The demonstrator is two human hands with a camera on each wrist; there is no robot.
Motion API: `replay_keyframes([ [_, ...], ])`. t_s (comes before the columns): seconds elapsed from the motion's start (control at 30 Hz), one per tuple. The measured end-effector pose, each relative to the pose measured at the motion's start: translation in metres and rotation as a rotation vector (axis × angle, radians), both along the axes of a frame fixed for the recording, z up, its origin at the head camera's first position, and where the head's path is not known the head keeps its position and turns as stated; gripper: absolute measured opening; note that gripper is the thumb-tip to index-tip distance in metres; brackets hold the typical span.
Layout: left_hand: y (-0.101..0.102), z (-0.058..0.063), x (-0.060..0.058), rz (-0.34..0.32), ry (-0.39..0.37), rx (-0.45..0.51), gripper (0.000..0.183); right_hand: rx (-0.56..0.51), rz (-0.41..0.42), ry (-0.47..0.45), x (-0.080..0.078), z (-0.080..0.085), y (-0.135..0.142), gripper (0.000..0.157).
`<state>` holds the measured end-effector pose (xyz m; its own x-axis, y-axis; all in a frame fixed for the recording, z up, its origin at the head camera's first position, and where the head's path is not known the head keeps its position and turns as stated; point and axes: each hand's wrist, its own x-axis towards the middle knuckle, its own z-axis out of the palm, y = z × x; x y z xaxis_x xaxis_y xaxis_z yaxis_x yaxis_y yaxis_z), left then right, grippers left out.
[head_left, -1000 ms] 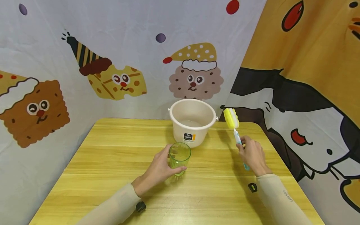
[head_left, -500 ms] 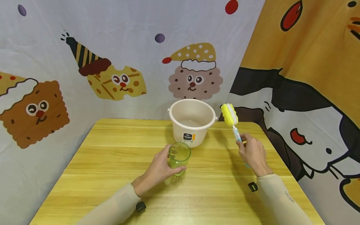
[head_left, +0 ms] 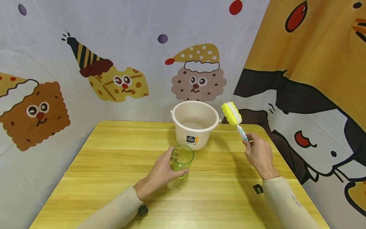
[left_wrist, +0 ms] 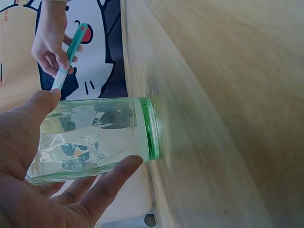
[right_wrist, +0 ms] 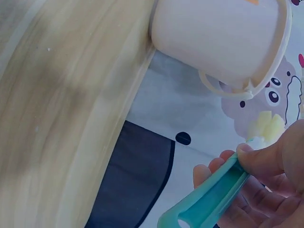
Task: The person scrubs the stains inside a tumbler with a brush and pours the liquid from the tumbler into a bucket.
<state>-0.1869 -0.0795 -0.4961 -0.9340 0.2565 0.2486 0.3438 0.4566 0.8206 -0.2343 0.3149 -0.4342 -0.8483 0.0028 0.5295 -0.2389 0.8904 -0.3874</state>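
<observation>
A clear green drinking glass (head_left: pixel 184 159) stands upright on the table, and my left hand (head_left: pixel 160 173) grips it round the side. In the left wrist view the thumb and fingers lie on either side of the glass (left_wrist: pixel 95 137), its base on the wood. My right hand (head_left: pixel 259 156) holds a sponge brush (head_left: pixel 233 114) by its handle, off the table, with the yellow and white sponge head up and tilted left. The teal handle end (right_wrist: pixel 204 199) shows in the right wrist view, pinched between thumb and fingers. The sponge head is right of the bucket's rim.
A cream bucket (head_left: pixel 197 135) with a dark label stands at the back of the wooden table (head_left: pixel 120 159), just behind the glass. Its handle (right_wrist: pixel 213 90) hangs on the far side. A printed cloth (head_left: pixel 128 31) hangs behind and to the right.
My right hand has raised the sponge brush a little, its head moving up and left. The left hand and the glass have stayed where they were.
</observation>
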Motion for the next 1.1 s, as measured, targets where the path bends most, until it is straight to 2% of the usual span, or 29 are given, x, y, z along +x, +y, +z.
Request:
replay_keyframes([
  [0.3,-0.001,0.000,0.000,-0.008,0.012,0.003,0.092,0.019,0.018,0.075,0.003,0.005,-0.004,0.027],
  [0.87,0.000,0.003,0.001,-0.005,-0.011,-0.003,0.095,0.041,0.071,0.175,0.006,0.012,-0.011,0.026],
  [1.1,0.001,0.002,0.000,-0.004,0.012,-0.009,0.095,0.053,0.104,0.210,0.008,0.012,-0.014,0.026],
])
